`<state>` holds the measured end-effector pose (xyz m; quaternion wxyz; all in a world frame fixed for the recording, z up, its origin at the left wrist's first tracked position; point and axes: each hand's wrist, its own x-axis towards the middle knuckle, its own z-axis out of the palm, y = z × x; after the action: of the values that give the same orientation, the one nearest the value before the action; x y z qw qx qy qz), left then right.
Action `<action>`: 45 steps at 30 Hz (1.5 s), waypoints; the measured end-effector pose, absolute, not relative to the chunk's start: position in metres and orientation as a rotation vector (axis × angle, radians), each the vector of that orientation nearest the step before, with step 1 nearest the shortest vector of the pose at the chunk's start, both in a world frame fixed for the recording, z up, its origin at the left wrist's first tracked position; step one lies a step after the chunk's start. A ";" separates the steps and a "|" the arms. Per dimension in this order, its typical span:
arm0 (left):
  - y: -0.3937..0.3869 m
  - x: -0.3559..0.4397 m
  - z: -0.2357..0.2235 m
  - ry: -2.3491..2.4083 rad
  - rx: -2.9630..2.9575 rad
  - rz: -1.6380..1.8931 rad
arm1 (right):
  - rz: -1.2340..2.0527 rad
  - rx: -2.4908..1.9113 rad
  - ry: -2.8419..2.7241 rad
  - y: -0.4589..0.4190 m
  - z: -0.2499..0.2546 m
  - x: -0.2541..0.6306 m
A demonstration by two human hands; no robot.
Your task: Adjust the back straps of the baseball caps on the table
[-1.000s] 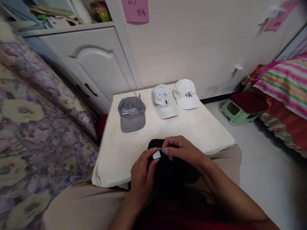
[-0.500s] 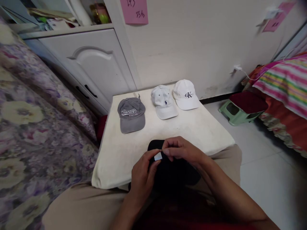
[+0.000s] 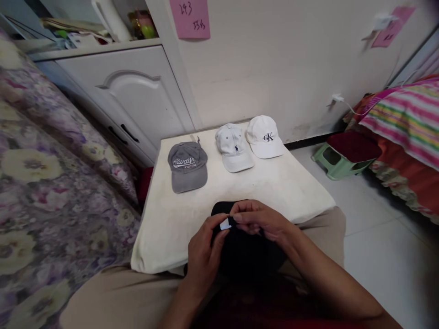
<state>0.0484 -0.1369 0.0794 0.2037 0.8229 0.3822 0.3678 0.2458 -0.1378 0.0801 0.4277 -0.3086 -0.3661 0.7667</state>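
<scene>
A black cap (image 3: 247,256) lies over my lap at the near table edge. My left hand (image 3: 204,246) pinches the cap's edge, thumb and forefinger on either side of a small pale, shiny piece (image 3: 225,224), which could be a buckle or a tag. Right beside it, the fingertips of my right hand (image 3: 257,218) are pressed together at the same edge; what they grip is too small to make out. Further back on the table lie a grey cap (image 3: 189,177), a pale denim cap (image 3: 233,146) and a white cap (image 3: 265,135).
The caps rest on a table with a cream cover (image 3: 164,228). A floral curtain (image 3: 68,192) hangs at the left, near a white cabinet (image 3: 137,100). On the right are a green stool (image 3: 334,167) and a bed with a striped cover (image 3: 404,109).
My right fingers have shifted slightly at the black cap's edge, and the pale piece has tilted a little. Both hands stay in nearly the same place.
</scene>
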 end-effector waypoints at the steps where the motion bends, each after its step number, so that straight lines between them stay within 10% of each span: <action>1: -0.137 0.048 0.079 1.067 2.297 1.032 | 1.899 -0.788 -0.912 -0.138 0.080 0.246; 45: -0.135 0.046 0.081 1.023 2.401 1.003 | 1.835 -0.886 -1.135 -0.129 0.079 0.253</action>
<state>0.0458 -0.1345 0.0805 0.1719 0.8460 0.3603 0.3534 0.2528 -0.1289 0.0786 0.3934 -0.3490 -0.4475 0.7233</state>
